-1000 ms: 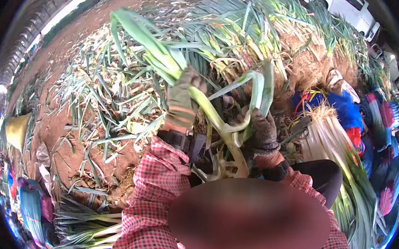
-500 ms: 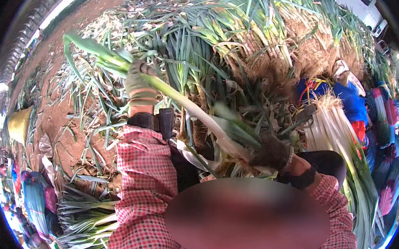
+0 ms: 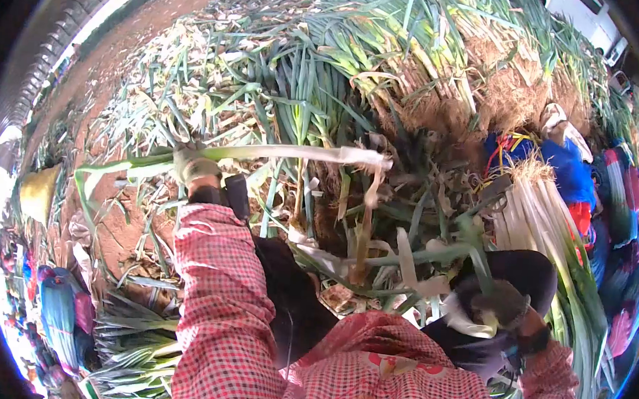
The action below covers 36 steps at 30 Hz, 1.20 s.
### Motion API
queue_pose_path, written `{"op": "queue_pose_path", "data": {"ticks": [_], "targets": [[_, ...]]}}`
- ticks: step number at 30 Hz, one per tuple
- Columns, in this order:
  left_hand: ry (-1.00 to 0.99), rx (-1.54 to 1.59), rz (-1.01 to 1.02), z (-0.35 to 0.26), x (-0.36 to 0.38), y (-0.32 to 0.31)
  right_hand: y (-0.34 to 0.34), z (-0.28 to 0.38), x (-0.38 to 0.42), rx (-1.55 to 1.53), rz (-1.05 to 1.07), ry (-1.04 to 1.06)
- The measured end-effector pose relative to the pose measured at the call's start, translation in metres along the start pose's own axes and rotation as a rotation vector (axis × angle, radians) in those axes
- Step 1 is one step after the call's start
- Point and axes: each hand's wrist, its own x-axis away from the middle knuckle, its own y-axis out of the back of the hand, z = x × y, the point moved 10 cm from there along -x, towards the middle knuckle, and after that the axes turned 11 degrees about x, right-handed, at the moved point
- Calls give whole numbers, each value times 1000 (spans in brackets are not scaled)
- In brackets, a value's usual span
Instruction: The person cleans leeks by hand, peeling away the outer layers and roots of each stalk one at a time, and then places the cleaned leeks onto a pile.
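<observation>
My left hand (image 3: 194, 165), gloved, is closed round the green part of a long leek (image 3: 293, 153). The white stem points right and the leaves hang to the left. My right hand (image 3: 491, 304), also gloved and blurred, is at the lower right by my dark-trousered knee. Pale and green leaf strips (image 3: 432, 281) lie against it; whether its fingers grip them is unclear. Beyond it lies a bundle of white-stemmed leeks (image 3: 537, 215), roots upward in view. Loose leaves and peelings cover the ground between my hands.
A large heap of leeks with roots (image 3: 431, 81) spans the top. More leeks (image 3: 139, 342) lie at the lower left. A blue cloth or bag (image 3: 569, 172) is at the right, near wrapped bundles (image 3: 59, 318) like those at the lower left. A yellow object (image 3: 38, 195) stands far left.
The leek has swung level and moved left and up with my left hand. My right hand has left its root end and moved down and right, with leaf strips trailing beside it.
</observation>
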Motion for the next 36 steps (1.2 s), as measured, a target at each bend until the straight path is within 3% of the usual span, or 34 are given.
{"op": "queue_pose_path", "data": {"ticks": [1, 4, 6, 10, 11, 13, 14, 15, 17, 18, 19, 22, 23, 24, 25, 28, 30, 31, 33, 35, 36], "targets": [[-3, 117, -104, 1, 9, -6, 1, 8, -15, 0, -15, 9], [9, 233, -107, 9, 30, -37, 57, 64, -49, 601, -709, 272], [6, 259, -41, 11, 41, -57, 65, 134, -48, 1053, -1110, 275], [60, 292, -19, 17, 55, -77, 26, 245, -54, 1036, -1186, 718], [92, 295, -34, 22, 56, -80, 30, 244, -67, 1036, -1190, 712], [152, 304, -67, 27, 63, -89, 8, 227, -129, 1316, -847, 687], [65, 279, -299, 15, 79, -87, 9, 232, -121, 1227, -893, 778], [66, 280, -306, 20, 72, -79, 10, 231, -118, 1230, -886, 779], [91, 287, -196, 35, 55, -70, 15, 230, -102, 1052, -821, 792], [156, 442, -131, 42, 56, -82, 18, 236, -85, 947, -879, 834], [156, 312, -94, 40, 56, -89, 13, 235, -79, 946, -875, 835], [165, 248, -16, 43, 69, -101, 36, 218, -52, 381, -976, 807], [208, 393, -52, 50, 73, -101, 34, 213, -51, 383, -972, 811], [249, 539, -85, 57, 76, -103, 44, 192, -59, 145, -949, 708], [241, 475, -109, 56, 76, -102, 50, 169, -68, -90, -918, 600], [215, 315, -174, 63, 85, -102, 65, 129, -77, -136, -1000, 575], [114, 548, -30, 92, 52, -90, 67, 112, -76, -470, -967, 544], [82, 626, 21, 92, 49, -93, 67, 110, -75, -467, -965, 547], [167, 426, -361, 78, 84, -94, 80, 107, -57, -397, -1142, 552], [79, 409, -261, 81, 42, -66, 108, 81, -47, -862, -1086, 750], [74, 349, -301, 70, 43, -58, 133, 63, -14, -73, -1463, 653]]}}
